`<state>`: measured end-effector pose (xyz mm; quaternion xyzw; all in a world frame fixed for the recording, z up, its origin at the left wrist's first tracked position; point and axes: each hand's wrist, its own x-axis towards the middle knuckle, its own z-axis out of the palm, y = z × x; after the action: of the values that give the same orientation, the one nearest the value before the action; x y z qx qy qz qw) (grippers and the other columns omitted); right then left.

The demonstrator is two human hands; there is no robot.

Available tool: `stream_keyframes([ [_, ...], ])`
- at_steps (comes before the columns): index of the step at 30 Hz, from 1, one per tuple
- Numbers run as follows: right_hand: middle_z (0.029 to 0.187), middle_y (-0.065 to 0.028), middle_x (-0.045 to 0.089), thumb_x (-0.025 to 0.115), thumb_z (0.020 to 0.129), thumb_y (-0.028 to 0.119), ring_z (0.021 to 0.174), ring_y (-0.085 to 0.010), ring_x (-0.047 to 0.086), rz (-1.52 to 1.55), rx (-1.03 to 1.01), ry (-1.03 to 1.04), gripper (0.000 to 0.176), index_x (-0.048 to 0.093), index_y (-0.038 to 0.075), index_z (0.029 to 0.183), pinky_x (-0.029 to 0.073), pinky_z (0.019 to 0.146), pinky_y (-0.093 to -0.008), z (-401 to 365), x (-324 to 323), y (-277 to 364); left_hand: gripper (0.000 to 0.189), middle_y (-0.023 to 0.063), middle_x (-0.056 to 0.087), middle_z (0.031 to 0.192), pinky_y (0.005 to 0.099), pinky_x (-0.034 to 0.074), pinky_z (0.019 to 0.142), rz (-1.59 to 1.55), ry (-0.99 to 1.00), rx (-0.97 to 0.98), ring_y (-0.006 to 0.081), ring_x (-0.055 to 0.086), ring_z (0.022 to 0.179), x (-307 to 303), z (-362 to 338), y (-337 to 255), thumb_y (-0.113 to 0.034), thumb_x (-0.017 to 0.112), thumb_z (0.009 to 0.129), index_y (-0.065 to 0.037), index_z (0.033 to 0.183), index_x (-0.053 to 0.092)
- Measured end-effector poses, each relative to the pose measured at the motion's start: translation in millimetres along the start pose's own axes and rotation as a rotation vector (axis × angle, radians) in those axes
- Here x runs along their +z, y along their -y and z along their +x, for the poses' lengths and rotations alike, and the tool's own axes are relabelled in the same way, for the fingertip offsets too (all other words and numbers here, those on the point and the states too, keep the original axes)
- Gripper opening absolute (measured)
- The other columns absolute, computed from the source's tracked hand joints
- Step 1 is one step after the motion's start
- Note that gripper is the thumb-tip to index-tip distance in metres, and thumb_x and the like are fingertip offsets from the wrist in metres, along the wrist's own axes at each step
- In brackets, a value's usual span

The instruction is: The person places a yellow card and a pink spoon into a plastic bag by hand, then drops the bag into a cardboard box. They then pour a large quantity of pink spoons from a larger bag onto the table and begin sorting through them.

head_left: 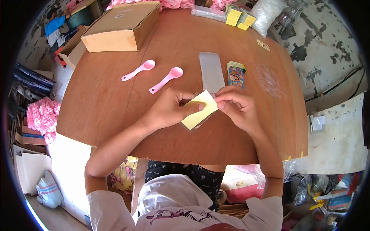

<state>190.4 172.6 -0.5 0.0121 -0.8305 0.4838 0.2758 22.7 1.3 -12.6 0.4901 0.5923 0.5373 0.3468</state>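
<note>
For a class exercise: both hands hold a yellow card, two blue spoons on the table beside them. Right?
Not quite: the head view shows the two spoons pink, not blue. The left hand and right hand do hold the yellow card, spoons on the table beside them.

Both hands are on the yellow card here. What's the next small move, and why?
Probably slide the yellow card deeper into the clear sleeve. The left hand holds the card against the table, the right hand pinches its upper corner, and what looks like clear film shows only around its lower end.
</note>
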Motion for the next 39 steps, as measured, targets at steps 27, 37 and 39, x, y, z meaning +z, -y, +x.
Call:
stream_keyframes([
  [27, 0.098, -0.0067, 0.067, 0.062, 0.095, 0.008, 0.087, -0.0122, 0.066, 0.263, 0.333, 0.283, 0.021, 0.065, -0.003, 0.112, 0.055, 0.078, -0.0279, -8.8, -19.9, -4.8, 0.054, 0.0133, 0.072, 0.105, 0.0315, 0.054, 0.08, 0.418, 0.1, 0.32, 0.0176, 0.069, 0.096, 21.5, 28.8, -43.4, -0.027, 0.075, 0.086, -0.002, 0.13, 0.058],
  [37, 0.086, -0.0044, 0.069, 0.062, 0.097, 0.025, 0.067, -0.01, 0.063, -0.016, 0.523, 0.008, 0.026, 0.069, 0.001, 0.104, 0.047, 0.054, -0.025, 40.6, -37.9, -5.2, 0.043, 0.0055, 0.065, 0.11, 0.0301, 0.044, 0.09, 0.07, 0.617, 0.144, 0.0097, 0.054, 0.102, 5.5, 11.3, -9.6, -0.019, 0.072, 0.089, -0.002, 0.126, 0.056],
  [39, 0.085, -0.0051, 0.07, 0.063, 0.096, 0.023, 0.067, -0.0105, 0.064, -0.04, 0.471, -0.065, 0.023, 0.069, 0.002, 0.103, 0.049, 0.055, -0.0272, 56.1, -6.3, -12.8, 0.044, 0.0067, 0.065, 0.112, 0.0307, 0.043, 0.092, -0.064, 0.774, 0.149, 0.0102, 0.054, 0.105, 6.8, 7.9, -12.9, -0.019, 0.072, 0.089, -0.001, 0.126, 0.056],
])
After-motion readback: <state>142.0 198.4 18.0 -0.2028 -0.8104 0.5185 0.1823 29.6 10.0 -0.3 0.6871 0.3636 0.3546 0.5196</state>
